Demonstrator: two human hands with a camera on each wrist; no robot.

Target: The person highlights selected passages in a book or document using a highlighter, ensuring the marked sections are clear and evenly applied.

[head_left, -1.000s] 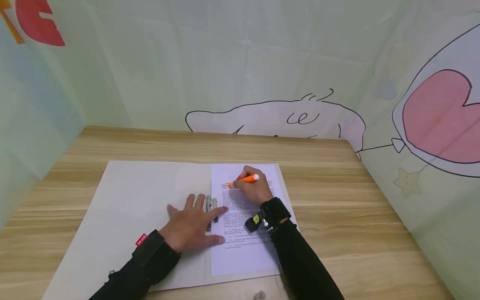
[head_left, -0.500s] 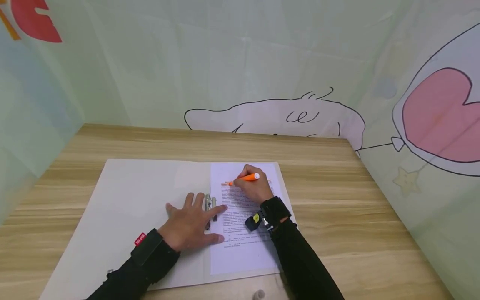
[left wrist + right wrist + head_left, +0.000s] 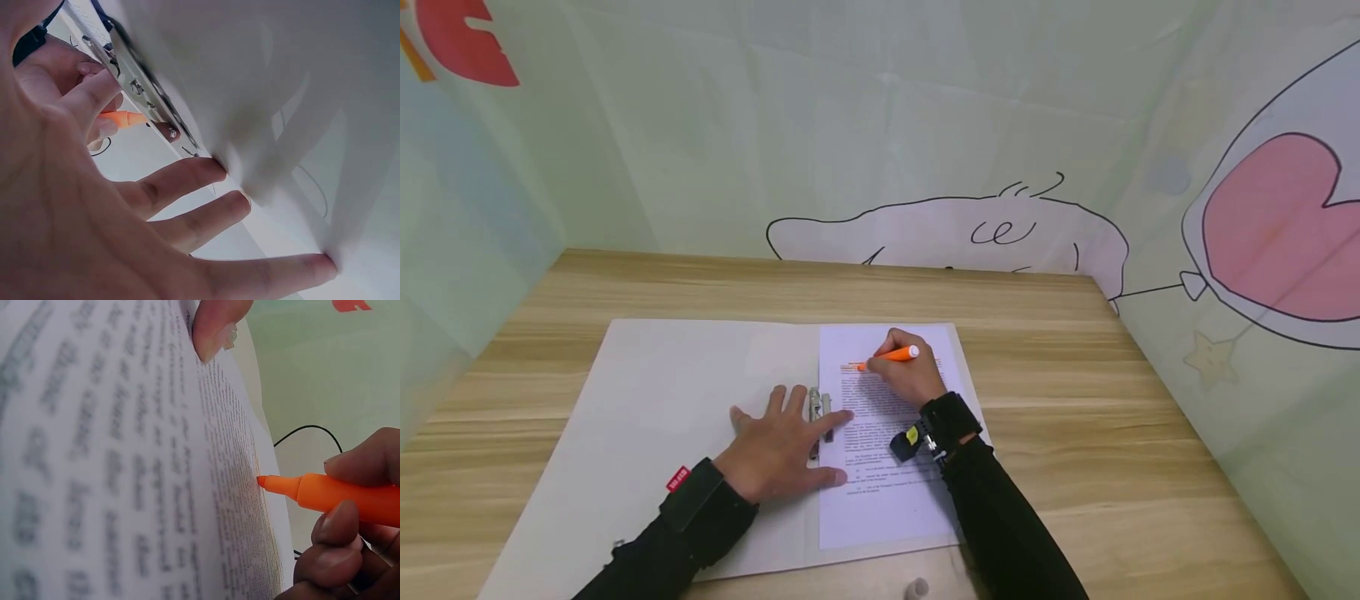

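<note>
In the head view my right hand point(image 3: 912, 372) pinches an orange highlighter point(image 3: 898, 355) between fingers and thumb. Its tip rests on the printed sheet point(image 3: 887, 521) near the top lines, where orange strokes mark the text; the right wrist view shows the orange tip point(image 3: 261, 480) touching the paper. My left hand point(image 3: 778, 450) lies spread across the middle of the open white folder point(image 3: 670, 392), forefinger and thumb on the sheet's left edge. Beside that forefinger is the folder's metal clip point(image 3: 815, 404), partly covered by the hand. In the left wrist view the other fingertips press the folder.
The folder lies on a wood-grain table point(image 3: 1075, 400). Close to the table's front is a small greyish cylindrical thing point(image 3: 917, 588), cut off by the frame edge. Printed fabric walls point(image 3: 880, 125) enclose the table at the back and sides.
The highlighter's tip stays near the top lines, with hardly any visible shift. The left hand keeps its place. The whole head view has drifted slightly.
</note>
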